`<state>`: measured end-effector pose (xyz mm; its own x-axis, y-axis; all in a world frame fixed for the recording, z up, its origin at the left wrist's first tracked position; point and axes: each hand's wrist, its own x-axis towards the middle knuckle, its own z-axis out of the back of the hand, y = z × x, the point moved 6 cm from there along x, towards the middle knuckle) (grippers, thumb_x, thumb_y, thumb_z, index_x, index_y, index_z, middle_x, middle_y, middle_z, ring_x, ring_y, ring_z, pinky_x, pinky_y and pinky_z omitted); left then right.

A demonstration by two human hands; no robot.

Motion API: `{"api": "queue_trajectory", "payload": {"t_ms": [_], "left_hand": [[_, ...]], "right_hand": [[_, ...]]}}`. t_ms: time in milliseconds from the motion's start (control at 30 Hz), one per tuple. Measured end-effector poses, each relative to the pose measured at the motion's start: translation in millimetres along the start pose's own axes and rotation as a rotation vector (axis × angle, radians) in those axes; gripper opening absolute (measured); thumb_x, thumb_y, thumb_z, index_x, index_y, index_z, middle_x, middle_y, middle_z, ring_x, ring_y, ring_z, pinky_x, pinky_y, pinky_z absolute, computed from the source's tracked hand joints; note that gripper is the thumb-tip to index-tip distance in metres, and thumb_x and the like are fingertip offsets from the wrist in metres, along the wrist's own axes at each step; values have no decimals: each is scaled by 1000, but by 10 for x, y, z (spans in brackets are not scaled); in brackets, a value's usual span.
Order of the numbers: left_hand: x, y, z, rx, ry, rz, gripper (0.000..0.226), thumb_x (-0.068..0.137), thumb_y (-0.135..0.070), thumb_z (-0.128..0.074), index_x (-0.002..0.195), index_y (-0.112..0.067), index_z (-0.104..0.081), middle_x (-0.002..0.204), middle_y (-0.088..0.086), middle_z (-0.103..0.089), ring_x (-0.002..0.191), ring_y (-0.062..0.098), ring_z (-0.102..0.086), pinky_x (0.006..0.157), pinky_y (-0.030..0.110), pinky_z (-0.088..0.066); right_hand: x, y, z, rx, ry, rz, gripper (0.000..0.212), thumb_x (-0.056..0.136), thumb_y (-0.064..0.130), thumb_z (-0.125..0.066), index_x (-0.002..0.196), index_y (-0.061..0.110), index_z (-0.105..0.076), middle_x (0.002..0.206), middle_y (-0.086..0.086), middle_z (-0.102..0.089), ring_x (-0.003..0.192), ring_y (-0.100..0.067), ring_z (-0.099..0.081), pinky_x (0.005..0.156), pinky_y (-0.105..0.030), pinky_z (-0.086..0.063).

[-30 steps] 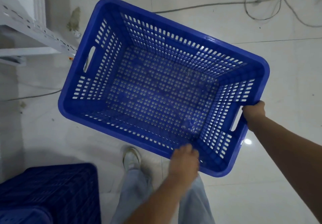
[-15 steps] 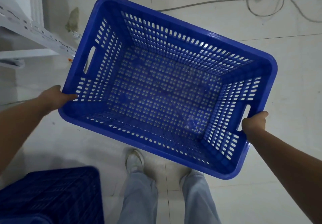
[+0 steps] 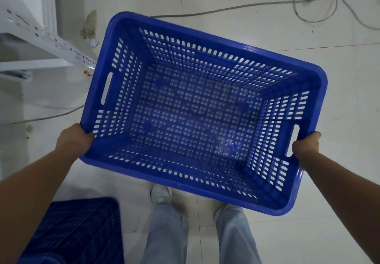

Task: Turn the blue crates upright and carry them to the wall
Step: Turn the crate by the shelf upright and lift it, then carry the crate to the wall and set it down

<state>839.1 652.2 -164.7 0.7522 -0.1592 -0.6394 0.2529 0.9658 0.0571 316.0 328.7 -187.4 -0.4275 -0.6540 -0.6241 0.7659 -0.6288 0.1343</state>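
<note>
Above the white floor (image 3: 257,27), left hand (image 3: 73,141) and right hand (image 3: 305,145) grip an unmarked, upright blue crate (image 3: 191,117)

Soft light is falling from above, and the white floor (image 3: 257,27) is looking bright at 12 and 2 o'clock. The far rim of the blue crate (image 3: 246,48) is shining with a small white glare. At 7 o'clock the other crate (image 3: 78,228) is sitting in deep dark shade. The arms are looking dim and brown. The wide lens is bending lines at the edges, and the legs (image 3: 168,233) at 6 o'clock are looking a bit blurry.
</note>
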Motion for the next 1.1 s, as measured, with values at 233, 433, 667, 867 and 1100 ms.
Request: {"api": "queue_trajectory", "payload": {"t_ms": [233,433,667,867,1100], "left_hand": [[-382,557,-444,-59,126,214,52,91,-40,-52,118,3,-57,97,21,-59,76,33,-52,69,39,-42],[-385,470,-474,-123,210,245,57,91,-38,-57,129,4,-50,123,27,-58,91,35,-54,76,38,-42],[-119,-213,-44,-689,-43,188,55,86,-30,-62,131,-3,-48,128,19,-59,109,40,-59,82,42,-47],[-227,-233,34,-723,95,193,45,88,-25,-62,126,-2,-54,123,19,-62,99,37,-61,82,45,-49],[-513,-139,235,-725,113,219,44,86,-28,-64,121,-1,-56,122,20,-63,99,38,-62,87,51,-50]], "right_hand": [[23,19,15,-77,-1,47,41,86,-5,-45,123,8,-33,127,-23,-47,112,-47,-49,88,-58,-47],[61,12,13,-73,10,93,35,89,-2,-44,120,10,-34,117,-19,-49,100,-41,-52,76,-51,-46],[116,-20,33,-136,26,122,33,89,1,-48,116,12,-34,96,-14,-45,82,-34,-49,66,-43,-44],[159,8,123,-177,25,164,34,86,-2,-50,119,5,-40,110,-22,-53,86,-35,-49,72,-44,-45],[16,177,443,-143,24,196,36,85,-2,-52,120,7,-46,116,-22,-56,100,-41,-58,79,-47,-49]]}}
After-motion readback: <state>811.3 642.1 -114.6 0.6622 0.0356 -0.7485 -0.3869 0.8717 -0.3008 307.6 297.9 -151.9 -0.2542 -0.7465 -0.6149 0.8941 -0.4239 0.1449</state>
